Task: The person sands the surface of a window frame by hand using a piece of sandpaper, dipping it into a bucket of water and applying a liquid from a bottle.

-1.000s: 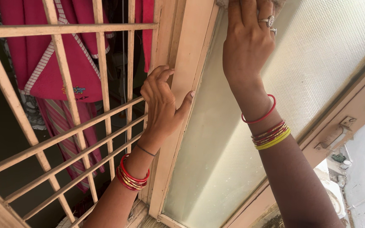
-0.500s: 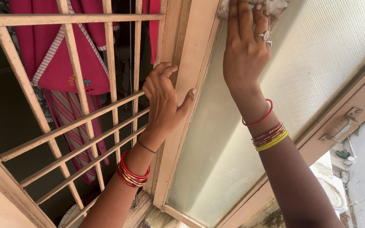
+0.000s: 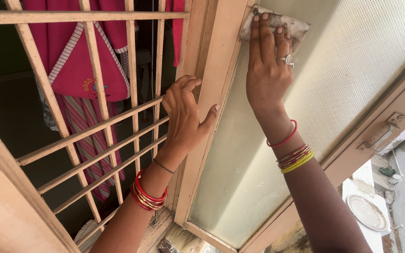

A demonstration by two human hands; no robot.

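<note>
My right hand (image 3: 268, 70) presses a dirty grey-white cloth (image 3: 292, 27) flat against the frosted glass pane (image 3: 352, 70) of an open window shutter, fingers stretched upward over the cloth. My left hand (image 3: 186, 117) grips the beige wooden frame (image 3: 214, 103) of that shutter at its hinge side, thumb on the front face and fingers curled behind. Both wrists carry red and yellow bangles. A ring sits on the right hand.
A beige window grille (image 3: 94, 126) of crossed bars fills the left. Behind it hang pink and striped clothes (image 3: 85, 70). A metal latch (image 3: 383, 131) is fixed to the shutter's far rail. Below right lies a round white plate (image 3: 366, 212) on a ledge. A brush (image 3: 183, 239) lies on the sill.
The right hand has slid down the glass with the cloth, which now shows fully under the fingers. The left hand keeps its hold on the frame.
</note>
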